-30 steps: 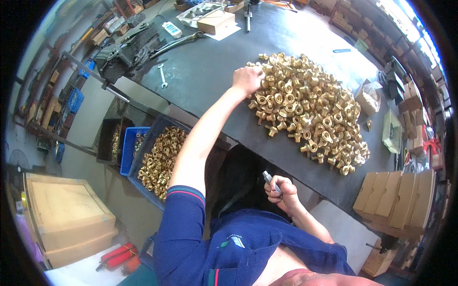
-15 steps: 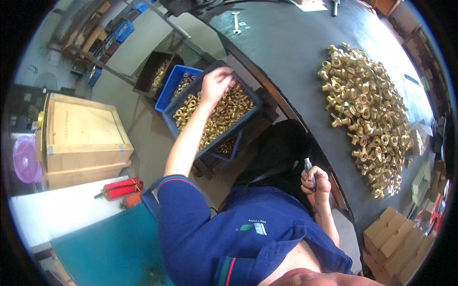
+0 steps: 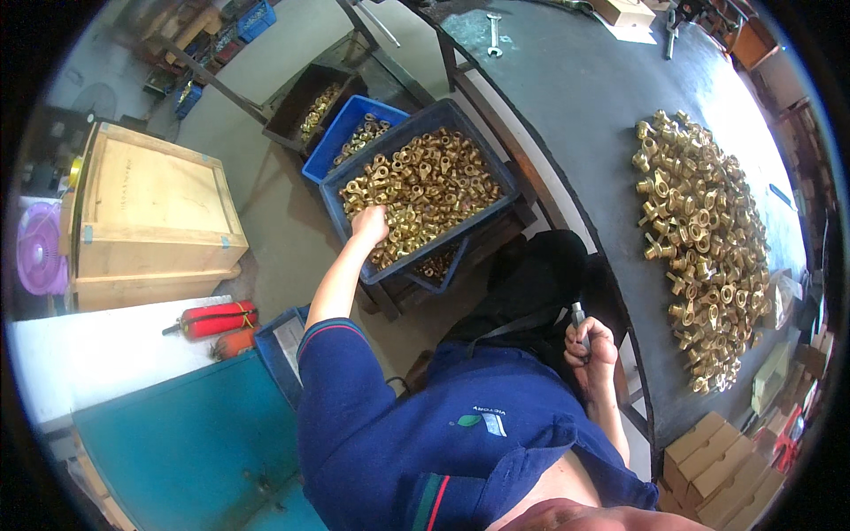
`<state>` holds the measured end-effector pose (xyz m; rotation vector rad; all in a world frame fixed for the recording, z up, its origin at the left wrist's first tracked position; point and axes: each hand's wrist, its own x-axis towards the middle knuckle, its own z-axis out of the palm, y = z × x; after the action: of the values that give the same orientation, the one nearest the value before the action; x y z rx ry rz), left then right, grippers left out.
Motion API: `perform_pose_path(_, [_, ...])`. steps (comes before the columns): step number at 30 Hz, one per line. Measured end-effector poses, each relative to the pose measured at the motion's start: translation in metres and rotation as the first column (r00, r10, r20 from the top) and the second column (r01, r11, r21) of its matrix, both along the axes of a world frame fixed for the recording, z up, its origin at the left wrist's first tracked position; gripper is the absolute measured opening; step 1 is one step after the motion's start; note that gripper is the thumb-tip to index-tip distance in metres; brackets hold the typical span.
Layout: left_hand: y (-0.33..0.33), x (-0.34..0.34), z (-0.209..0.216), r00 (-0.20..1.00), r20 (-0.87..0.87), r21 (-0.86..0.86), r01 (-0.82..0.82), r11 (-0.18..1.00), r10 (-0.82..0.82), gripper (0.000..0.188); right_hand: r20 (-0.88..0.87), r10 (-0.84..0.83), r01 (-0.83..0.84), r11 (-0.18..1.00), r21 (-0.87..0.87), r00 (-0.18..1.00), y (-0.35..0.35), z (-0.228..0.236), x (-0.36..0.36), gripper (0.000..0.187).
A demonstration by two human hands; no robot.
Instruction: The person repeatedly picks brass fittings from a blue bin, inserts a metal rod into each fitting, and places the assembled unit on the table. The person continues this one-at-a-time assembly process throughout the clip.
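My left hand [image 3: 370,226] is closed at the left side of a dark plastic crate [image 3: 332,210], over the brass fittings [image 3: 434,181] that fill it. Whatever its fingers grip, if anything, is hidden. The fittings are small, with ring-shaped ends. In front of my body, beside the workbench edge, my right hand [image 3: 597,345] grips a short grey metal cylindrical tool [image 3: 578,313] whose end sticks up above the fingers. A large heap of brass fittings [image 3: 704,239] lies on the dark workbench [image 3: 567,97] to the right.
Behind the crate are a blue bin [image 3: 320,159] and a dark metal bin [image 3: 288,119], both holding fittings. An open-ended wrench [image 3: 494,35] lies on the bench. A wooden crate [image 3: 159,212] and red cylinders [image 3: 217,320] are at left; cardboard boxes [image 3: 708,456] stand lower right.
My left hand has moved from above the far part of the crate to its left side, and its fingers are now closed. The right hand still holds the tool. The view has shifted slightly.
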<state>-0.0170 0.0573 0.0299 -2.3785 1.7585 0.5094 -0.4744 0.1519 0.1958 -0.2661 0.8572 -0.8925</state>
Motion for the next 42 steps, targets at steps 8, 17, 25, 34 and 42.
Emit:
perform_pose_path(8, [-0.015,0.001,-0.045,0.881,0.170,0.198,0.409,0.891,-0.442,0.027,-0.042,0.015,-0.013,0.999,0.040,0.999,-0.002,-0.005,0.002,0.011])
perform_pose_path(17, [-0.027,-0.004,-0.034,0.688,0.190,0.447,0.574,0.686,-0.700,0.013,-0.027,-0.056,0.057,0.998,0.023,0.998,0.009,-0.008,-0.008,0.016])
perform_pose_path(25, [-0.033,-0.026,0.012,0.846,0.256,0.387,0.355,0.851,-0.468,0.024,-0.021,-0.056,0.055,0.998,-0.015,0.998,0.017,-0.012,-0.014,0.009])
perform_pose_path(34, [0.004,-0.171,0.135,-0.331,-0.928,0.183,-0.016,0.983,0.168,0.017,-0.316,0.207,-0.292,0.922,-0.252,0.926,-0.004,0.003,0.011,0.012])
perform_pose_path(42, [0.022,-0.267,0.158,-0.155,-0.982,0.054,0.299,0.953,0.104,0.014,-0.737,0.044,-0.533,0.720,-0.444,0.674,-0.005,0.013,-0.009,0.014])
